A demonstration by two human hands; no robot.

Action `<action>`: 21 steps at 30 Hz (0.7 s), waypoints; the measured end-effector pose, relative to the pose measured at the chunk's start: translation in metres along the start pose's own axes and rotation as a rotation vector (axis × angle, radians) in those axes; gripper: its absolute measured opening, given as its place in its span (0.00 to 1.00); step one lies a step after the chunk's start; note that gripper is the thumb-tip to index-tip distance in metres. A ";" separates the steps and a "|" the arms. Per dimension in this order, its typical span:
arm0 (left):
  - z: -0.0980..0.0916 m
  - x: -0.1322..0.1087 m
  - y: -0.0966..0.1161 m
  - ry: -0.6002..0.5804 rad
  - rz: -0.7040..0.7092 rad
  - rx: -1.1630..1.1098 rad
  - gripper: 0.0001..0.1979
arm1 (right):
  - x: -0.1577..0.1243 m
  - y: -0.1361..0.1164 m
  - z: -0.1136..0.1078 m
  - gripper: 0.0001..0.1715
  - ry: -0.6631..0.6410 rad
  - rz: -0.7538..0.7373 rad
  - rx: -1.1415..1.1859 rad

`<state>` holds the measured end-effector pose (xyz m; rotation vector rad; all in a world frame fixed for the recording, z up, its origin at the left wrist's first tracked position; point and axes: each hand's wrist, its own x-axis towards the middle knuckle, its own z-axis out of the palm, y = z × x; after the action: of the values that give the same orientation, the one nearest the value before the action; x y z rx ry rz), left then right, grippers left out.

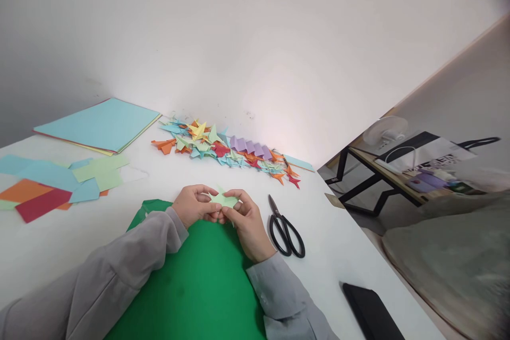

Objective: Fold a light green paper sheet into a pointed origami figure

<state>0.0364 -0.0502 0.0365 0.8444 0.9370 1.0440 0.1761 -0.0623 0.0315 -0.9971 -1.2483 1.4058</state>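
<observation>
A person's left hand (193, 204) and right hand (250, 226) meet over green material (191, 281) at the near side of a white desk (322, 244), each grip pinched, thumb against fingers, on a pale green paper piece (223, 200) between them; its folds are partly hidden by the fingers. Black scissors (286, 229) lie just right of the right hand, colored folded paper shapes (221, 150) line the far side, and cut paper pieces (44, 205) spread at left.
</observation>
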 end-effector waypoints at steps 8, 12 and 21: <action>-0.002 -0.001 0.002 -0.026 -0.017 0.020 0.23 | -0.002 -0.002 0.002 0.14 0.017 -0.047 -0.072; -0.001 -0.002 0.005 -0.036 -0.059 -0.031 0.22 | -0.002 -0.003 0.002 0.13 0.029 -0.048 -0.032; 0.003 -0.005 0.013 -0.012 -0.114 -0.087 0.16 | -0.003 -0.007 0.000 0.12 0.033 -0.024 0.064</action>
<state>0.0337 -0.0513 0.0501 0.7163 0.9127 0.9738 0.1776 -0.0655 0.0387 -0.9546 -1.1804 1.3968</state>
